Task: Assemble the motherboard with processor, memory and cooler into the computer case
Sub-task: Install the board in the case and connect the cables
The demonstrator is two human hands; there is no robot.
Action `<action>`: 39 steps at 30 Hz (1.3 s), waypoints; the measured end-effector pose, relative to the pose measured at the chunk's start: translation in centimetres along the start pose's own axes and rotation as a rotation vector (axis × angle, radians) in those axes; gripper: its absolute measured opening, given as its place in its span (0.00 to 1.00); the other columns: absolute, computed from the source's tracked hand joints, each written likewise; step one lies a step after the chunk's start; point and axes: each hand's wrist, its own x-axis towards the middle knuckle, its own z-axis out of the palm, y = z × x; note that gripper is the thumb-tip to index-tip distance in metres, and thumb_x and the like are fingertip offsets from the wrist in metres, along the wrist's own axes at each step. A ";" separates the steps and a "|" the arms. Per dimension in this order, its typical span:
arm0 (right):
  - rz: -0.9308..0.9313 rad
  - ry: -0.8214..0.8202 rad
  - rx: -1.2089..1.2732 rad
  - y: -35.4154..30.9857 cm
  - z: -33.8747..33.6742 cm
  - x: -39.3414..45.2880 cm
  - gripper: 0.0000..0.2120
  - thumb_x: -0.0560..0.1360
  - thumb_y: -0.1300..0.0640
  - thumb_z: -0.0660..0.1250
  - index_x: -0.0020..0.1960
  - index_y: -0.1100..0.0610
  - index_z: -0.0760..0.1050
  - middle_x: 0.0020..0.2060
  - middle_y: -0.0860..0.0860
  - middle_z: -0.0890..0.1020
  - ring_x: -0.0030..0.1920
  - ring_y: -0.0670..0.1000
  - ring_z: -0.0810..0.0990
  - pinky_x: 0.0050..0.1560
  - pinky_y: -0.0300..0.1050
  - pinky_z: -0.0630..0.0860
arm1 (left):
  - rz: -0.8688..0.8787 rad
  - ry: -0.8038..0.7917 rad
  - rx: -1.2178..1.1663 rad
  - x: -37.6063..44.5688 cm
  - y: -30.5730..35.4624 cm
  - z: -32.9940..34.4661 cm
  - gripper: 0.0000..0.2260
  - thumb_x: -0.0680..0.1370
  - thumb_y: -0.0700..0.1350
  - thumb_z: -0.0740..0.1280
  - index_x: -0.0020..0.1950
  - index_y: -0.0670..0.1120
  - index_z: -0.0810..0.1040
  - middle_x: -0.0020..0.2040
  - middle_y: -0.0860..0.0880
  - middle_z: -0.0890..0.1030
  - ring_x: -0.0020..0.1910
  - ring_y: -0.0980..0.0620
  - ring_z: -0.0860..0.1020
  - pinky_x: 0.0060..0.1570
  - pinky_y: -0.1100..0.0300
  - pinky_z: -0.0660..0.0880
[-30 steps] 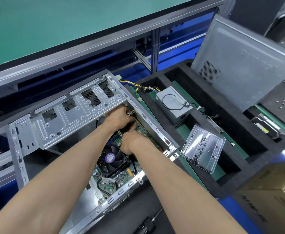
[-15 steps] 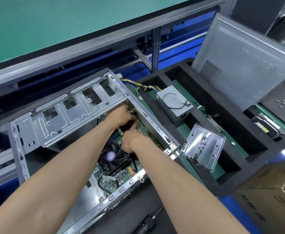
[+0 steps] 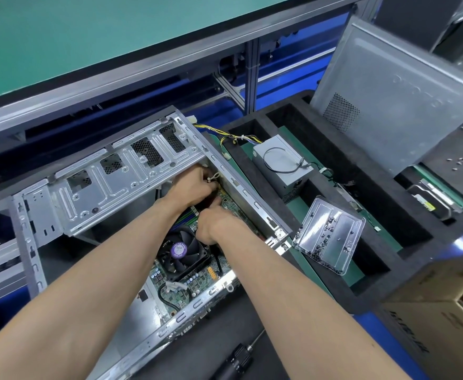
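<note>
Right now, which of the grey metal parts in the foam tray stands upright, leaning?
The large side panel with its perforated vent; the power supply lies flat in its compartment.

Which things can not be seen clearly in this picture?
- What the left hand and right hand grip: head view, hidden by the curled fingers.
- Far corner of the motherboard: covered by both hands.
- Screwdriver: cut off by the bottom edge.
- Small parts in the plastic tray: too small.
</note>
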 end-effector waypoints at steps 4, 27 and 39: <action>-0.006 0.005 -0.017 0.0 0.0 0.0 0.32 0.81 0.59 0.59 0.81 0.66 0.50 0.79 0.66 0.37 0.75 0.71 0.62 0.68 0.64 0.72 | -0.010 0.002 -0.023 0.2 -0.1 0.0 0.06 0.78 0.48 0.68 0.53 0.49 0.76 0.33 0.52 0.78 0.30 0.56 0.74 0.31 0.60 0.67; -0.015 -0.010 -0.029 0.1 0.0 0.4 0.32 0.82 0.59 0.58 0.81 0.65 0.49 0.79 0.67 0.36 0.73 0.71 0.65 0.67 0.65 0.73 | 0.116 -0.083 -0.027 0.4 0.6 -0.7 0.03 0.77 0.38 0.70 0.48 0.38 0.81 0.39 0.41 0.79 0.35 0.47 0.74 0.33 0.58 0.68; -0.022 0.000 -0.018 0.1 -0.2 -0.2 0.32 0.83 0.58 0.59 0.81 0.66 0.49 0.78 0.67 0.36 0.74 0.70 0.64 0.69 0.64 0.72 | 0.195 -0.117 -0.019 0.3 0.8 -1.2 0.05 0.75 0.33 0.69 0.47 0.31 0.82 0.40 0.35 0.83 0.30 0.51 0.74 0.30 0.57 0.70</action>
